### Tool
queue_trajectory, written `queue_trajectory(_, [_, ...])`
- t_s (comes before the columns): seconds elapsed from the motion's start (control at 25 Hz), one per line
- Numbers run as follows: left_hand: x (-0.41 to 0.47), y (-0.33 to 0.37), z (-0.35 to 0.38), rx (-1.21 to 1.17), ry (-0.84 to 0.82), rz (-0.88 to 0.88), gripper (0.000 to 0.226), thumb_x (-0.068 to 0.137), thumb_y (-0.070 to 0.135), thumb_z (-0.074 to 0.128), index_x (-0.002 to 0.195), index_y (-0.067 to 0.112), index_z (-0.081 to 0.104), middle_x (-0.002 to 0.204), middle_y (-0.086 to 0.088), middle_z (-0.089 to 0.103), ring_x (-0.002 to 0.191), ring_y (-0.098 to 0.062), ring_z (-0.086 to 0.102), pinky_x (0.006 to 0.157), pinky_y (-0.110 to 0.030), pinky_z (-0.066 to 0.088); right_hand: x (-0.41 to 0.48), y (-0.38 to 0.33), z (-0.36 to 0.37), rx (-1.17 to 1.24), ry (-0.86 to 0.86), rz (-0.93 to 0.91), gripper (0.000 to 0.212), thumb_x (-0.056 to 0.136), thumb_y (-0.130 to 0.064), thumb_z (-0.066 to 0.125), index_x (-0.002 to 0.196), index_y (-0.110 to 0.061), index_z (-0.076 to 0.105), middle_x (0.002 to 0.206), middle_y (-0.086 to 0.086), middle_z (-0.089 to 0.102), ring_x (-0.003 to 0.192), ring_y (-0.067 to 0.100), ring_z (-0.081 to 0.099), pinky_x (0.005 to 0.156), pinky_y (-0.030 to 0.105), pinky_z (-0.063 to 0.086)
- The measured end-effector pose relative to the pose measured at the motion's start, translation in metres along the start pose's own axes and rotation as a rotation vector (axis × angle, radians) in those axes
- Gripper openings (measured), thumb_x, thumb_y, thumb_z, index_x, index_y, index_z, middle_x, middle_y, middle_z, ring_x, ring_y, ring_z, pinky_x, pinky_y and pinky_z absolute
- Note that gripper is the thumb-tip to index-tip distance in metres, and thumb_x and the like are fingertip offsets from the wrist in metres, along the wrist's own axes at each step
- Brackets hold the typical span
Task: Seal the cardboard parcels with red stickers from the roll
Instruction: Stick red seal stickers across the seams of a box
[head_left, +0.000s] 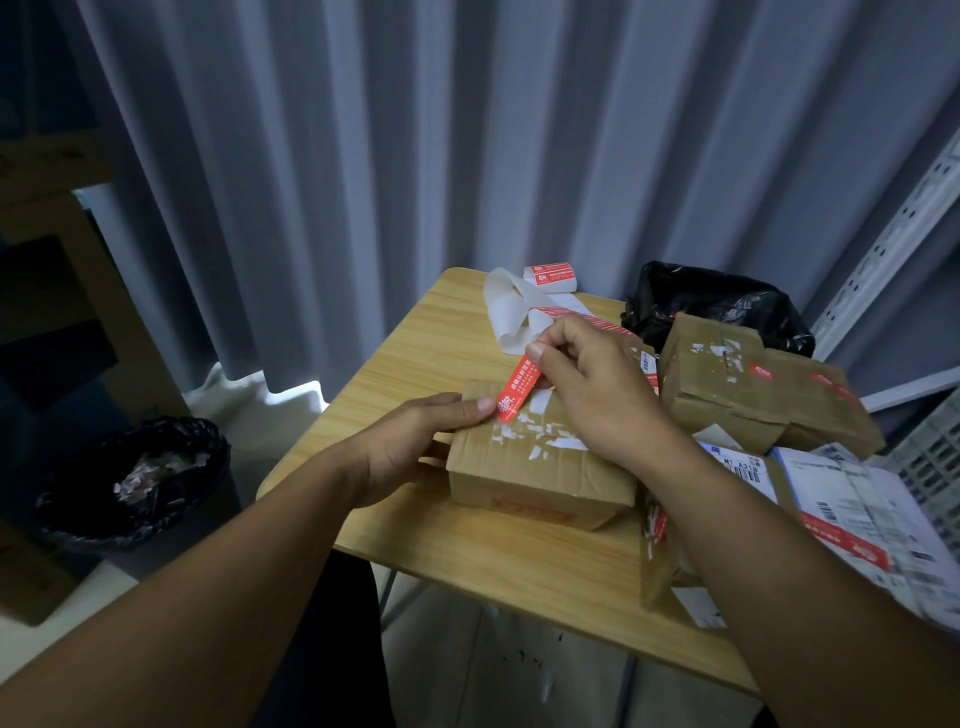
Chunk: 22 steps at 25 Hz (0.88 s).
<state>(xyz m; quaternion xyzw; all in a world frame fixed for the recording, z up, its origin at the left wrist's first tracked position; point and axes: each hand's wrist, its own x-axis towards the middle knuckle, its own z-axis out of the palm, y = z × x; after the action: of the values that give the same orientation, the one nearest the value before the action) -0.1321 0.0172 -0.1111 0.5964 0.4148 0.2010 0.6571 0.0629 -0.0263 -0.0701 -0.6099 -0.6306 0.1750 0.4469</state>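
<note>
Now, right grip (587, 384): pinches the upper end of the red sticker (514, 387) between thumb and forefinger, holding that end up off the cardboard.
left grip (410, 447): holds the left edge of the box (535, 467), thumb on top pinning the sticker's lower end, fingers down the side.
sticker: slants up from the far-left part of the box top; only its lower end touches.
box: closed, flat on the worktop (415, 358), top flecked with white scraps of torn label.
roll (550, 277): at the worktop's far edge, white backing strip (506, 312) trailing toward the hands.
right side: other parcels (763, 400) piled together, black bag (717, 306) behind them, printed label sheets (857, 514) nearer.
floor, left: bin (135, 483) lined in black.
</note>
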Motion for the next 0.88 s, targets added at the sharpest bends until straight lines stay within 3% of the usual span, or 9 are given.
queue_trajectory(0.32, [0.002, 0.004, 0.002, 0.044, 0.071, -0.053, 0.047, 0.083, 0.064, 0.063, 0.113, 0.029, 0.074, 0.111, 0.002, 0.076, 0.111, -0.020, 0.067, 0.103, -0.041, 0.047, 0.000, -0.002, 0.004, 0.037, 0.045, 0.064, 0.019, 0.101, -0.027, 0.054, 0.088, -0.014, 0.060, 0.088, 0.005, 0.069, 0.086, 0.023, 0.066, 0.087, 0.049, 0.051])
queue_trajectory(0.44, [0.001, 0.002, 0.002, 0.028, 0.095, -0.070, 0.047, 0.086, 0.061, 0.063, 0.113, 0.025, 0.074, 0.110, 0.002, 0.077, 0.111, -0.020, 0.068, 0.109, -0.042, 0.044, 0.002, -0.005, 0.001, 0.203, 0.045, 0.172, 0.017, 0.104, -0.030, 0.049, 0.096, -0.017, 0.058, 0.095, 0.004, 0.070, 0.087, 0.016, 0.070, 0.089, 0.054, 0.055])
queue_trajectory(0.6, [0.000, 0.004, 0.005, 0.073, 0.092, -0.080, 0.048, 0.090, 0.062, 0.057, 0.115, 0.024, 0.073, 0.108, 0.002, 0.077, 0.109, -0.020, 0.069, 0.107, -0.039, 0.045, 0.002, -0.005, -0.003, 0.107, 0.023, 0.122, 0.018, 0.100, -0.027, 0.057, 0.090, -0.014, 0.061, 0.096, 0.013, 0.067, 0.095, 0.029, 0.063, 0.092, 0.056, 0.051])
queue_trajectory(0.72, [0.002, 0.012, 0.009, 0.106, 0.296, 0.132, 0.047, 0.089, 0.062, 0.059, 0.111, 0.022, 0.072, 0.105, 0.008, 0.074, 0.102, -0.011, 0.066, 0.100, -0.039, 0.048, 0.001, -0.007, -0.004, 0.134, 0.093, 0.122, 0.017, 0.097, -0.025, 0.062, 0.086, -0.012, 0.064, 0.093, 0.016, 0.067, 0.086, 0.034, 0.061, 0.088, 0.056, 0.051])
queue_trajectory(0.8, [0.000, 0.024, 0.012, 0.063, 0.515, 0.386, 0.036, 0.090, 0.047, 0.068, 0.098, 0.013, 0.070, 0.087, 0.008, 0.067, 0.081, -0.006, 0.060, 0.082, -0.031, 0.048, 0.001, -0.009, -0.005, 0.138, 0.123, 0.125, 0.017, 0.097, -0.025, 0.063, 0.085, -0.013, 0.065, 0.091, 0.015, 0.067, 0.079, 0.031, 0.059, 0.086, 0.055, 0.052])
queue_trajectory(0.88, [0.000, 0.042, 0.020, 0.108, 0.514, 0.498, 0.022, 0.088, 0.030, 0.076, 0.089, 0.010, 0.069, 0.069, 0.002, 0.061, 0.065, -0.011, 0.055, 0.066, -0.031, 0.044, 0.002, -0.011, -0.007, 0.138, 0.140, 0.127, 0.016, 0.097, -0.026, 0.063, 0.085, -0.015, 0.066, 0.089, 0.012, 0.068, 0.081, 0.031, 0.062, 0.086, 0.053, 0.054])
